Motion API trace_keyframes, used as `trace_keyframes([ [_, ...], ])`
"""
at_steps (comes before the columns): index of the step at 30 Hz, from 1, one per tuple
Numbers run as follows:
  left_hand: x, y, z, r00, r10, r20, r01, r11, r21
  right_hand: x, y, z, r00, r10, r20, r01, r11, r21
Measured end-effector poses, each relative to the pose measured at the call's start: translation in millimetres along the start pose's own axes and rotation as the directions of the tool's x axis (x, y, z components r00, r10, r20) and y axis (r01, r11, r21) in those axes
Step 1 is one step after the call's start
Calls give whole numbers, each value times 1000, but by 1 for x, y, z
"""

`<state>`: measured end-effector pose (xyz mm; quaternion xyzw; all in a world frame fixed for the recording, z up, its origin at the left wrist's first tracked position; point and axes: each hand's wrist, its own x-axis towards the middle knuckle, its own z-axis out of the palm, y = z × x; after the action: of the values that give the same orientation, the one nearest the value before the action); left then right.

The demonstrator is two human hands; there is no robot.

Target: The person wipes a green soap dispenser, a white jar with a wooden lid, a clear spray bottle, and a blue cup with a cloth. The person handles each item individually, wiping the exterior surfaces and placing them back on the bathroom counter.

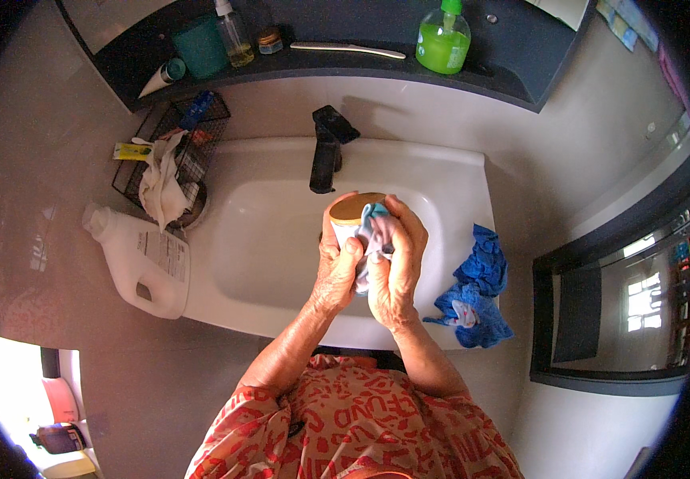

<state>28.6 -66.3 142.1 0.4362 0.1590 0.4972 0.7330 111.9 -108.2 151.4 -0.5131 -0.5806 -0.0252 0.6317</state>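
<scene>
Above the bowl of the white sink point(257, 231), just forward and to the right of the black tap point(325, 156), a white container point(349, 212) is held with its golden-brown round end upward; whether that is a lid or an inside I cannot tell. The left hand point(335, 267) curls around its left side, thumb forward. The grip of the right hand point(401, 259) is closed, pinching a small cloth point(372, 231) against the container's right and front.

As for progress, I judge the handling to be under way: the cloth is on the container, which has not been set down. How much of its surface has been gone over, and how much is left, cannot be told. A blue cloth point(481, 295) lies bunched on the sink's right edge near the front corner, in neither hand.

Beside the sink's left edge, a white jug point(145, 259) bears a block of print too small to read. By the back left corner, a yellow packet point(132, 151) at the wire basket point(212, 128) has markings I cannot make out. Red letter-like shapes cover the shirt point(361, 423).
</scene>
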Motion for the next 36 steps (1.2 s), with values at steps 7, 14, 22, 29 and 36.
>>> trace_keyframes([
  [7,1,-2,-4,999,53,3,-53,997,60,24,5,-16,855,448,261,-516,789,335],
  [14,3,-6,-6,991,46,-129,-40,998,49,-1,3,7,858,501,112,-510,808,294],
  [22,1,1,-11,974,-34,-223,20,997,-68,-44,1,25,891,450,65,-444,829,340],
  [29,-1,5,-2,988,72,-133,-64,996,64,-10,-7,14,553,745,373,-449,-110,886],
  [36,-1,3,11,972,59,-226,-85,990,-108,-1,2,13,546,834,73,-506,258,823],
])
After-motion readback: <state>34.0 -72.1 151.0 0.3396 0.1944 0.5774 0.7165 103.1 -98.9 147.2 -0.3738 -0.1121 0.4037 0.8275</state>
